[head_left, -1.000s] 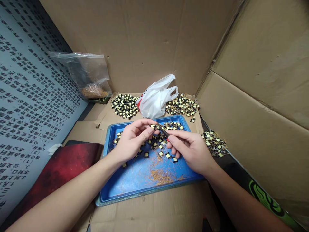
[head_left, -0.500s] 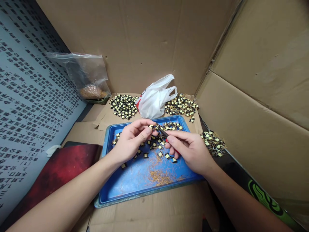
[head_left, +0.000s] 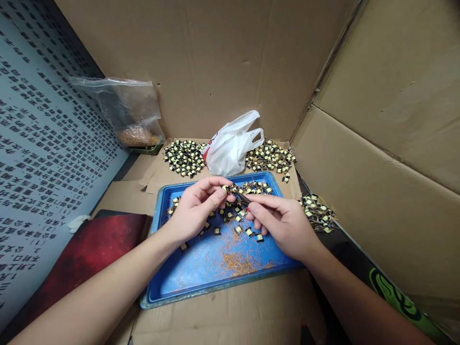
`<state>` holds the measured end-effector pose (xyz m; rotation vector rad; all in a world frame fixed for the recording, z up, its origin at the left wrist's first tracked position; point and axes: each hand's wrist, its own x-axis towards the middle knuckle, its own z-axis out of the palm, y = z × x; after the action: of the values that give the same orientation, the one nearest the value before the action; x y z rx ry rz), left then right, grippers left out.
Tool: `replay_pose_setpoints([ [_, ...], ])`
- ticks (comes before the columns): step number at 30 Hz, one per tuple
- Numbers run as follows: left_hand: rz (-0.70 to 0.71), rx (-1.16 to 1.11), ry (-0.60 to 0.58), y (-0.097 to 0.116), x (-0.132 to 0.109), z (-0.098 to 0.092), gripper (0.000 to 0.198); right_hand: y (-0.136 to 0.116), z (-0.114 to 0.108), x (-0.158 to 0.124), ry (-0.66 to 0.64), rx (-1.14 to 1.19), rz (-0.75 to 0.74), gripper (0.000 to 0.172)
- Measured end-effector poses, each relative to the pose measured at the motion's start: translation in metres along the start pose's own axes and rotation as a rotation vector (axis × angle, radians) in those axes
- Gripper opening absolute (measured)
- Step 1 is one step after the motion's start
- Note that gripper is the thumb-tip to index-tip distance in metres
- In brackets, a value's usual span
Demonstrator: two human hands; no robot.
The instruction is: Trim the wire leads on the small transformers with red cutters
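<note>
Over the blue tray (head_left: 179, 282), my left hand (head_left: 194, 206) pinches a small yellow-taped transformer coil (head_left: 225, 189) between thumb and fingers. My right hand (head_left: 283, 218) is closed around red-handled nippers (head_left: 243, 197); their dark, slim tip points left, close beside the coil. Whether the tip touches a lead is too small to tell. Most of the handle lies hidden in my palm. Beneath my hands, many similar coils (head_left: 249, 232) with black ends and thin copper-coloured leads are strewn in the tray. A heap of short wire clippings (head_left: 237, 263) lies toward the tray's front.
Behind the tray sits a white plastic bag (head_left: 230, 148), between a left pile of coils (head_left: 185, 158) and a right pile (head_left: 275, 157). Another coil heap (head_left: 318, 213) lies right of the tray. A clear zip bag (head_left: 138, 120) stands back left. Cardboard walls (head_left: 215, 62) enclose the space.
Both hands stay nearly in place. The fingers of my right hand have closed a little more around the nippers, and less of the red handle shows.
</note>
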<state>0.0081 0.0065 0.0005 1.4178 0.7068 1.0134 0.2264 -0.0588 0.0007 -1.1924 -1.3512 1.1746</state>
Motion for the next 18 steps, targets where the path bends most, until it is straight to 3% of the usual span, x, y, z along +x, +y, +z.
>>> replay_pose_setpoints([
  [18, 0.041, 0.002, -0.04, -0.0007, 0.0013, 0.0008, 0.022, -0.0044, 0.0016, 0.0004, 0.009, -0.077, -0.037, 0.039],
])
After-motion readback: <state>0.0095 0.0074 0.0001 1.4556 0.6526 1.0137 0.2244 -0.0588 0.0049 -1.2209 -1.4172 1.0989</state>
